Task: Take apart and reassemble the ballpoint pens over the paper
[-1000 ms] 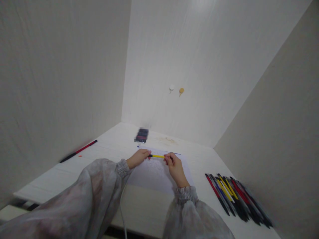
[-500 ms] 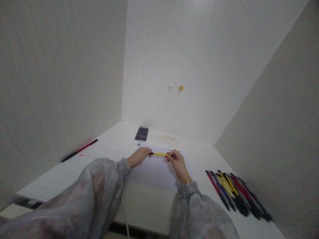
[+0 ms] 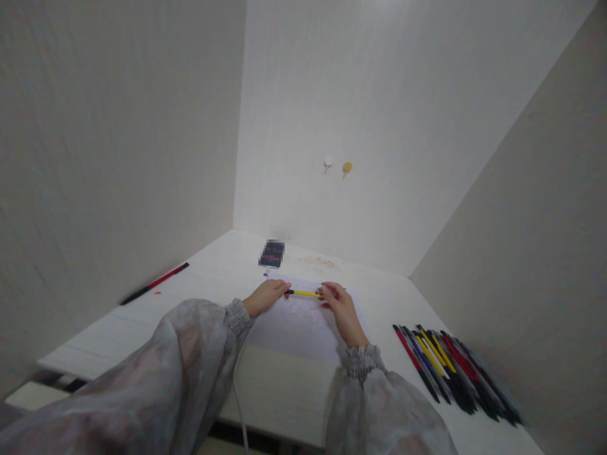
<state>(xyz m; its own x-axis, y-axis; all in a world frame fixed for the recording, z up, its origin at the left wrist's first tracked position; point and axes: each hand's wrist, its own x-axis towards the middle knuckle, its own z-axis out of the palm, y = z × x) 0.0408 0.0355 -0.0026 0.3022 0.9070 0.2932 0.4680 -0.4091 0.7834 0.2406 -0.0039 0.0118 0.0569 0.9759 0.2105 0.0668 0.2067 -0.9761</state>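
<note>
Both my hands hold one yellow pen [image 3: 305,293] level over a white sheet of paper [image 3: 298,325] on the table. My left hand [image 3: 266,296] pinches its black left end. My right hand [image 3: 340,309] is closed round its right end, fingers curled over it. Both arms wear loose grey sleeves. The pen lies crosswise between the two hands, just above the sheet's far edge.
A row of several pens [image 3: 453,371], red, blue, yellow and black, lies on the table at the right. A single red and black pen [image 3: 154,284] rests at the left by the wall. A dark blurred phone [image 3: 272,253] lies beyond the paper. Walls enclose the white table [image 3: 279,385] on three sides.
My right hand has slid a little along the pen and now covers more of its right end. The view has shifted slightly; the left hand stays in place.
</note>
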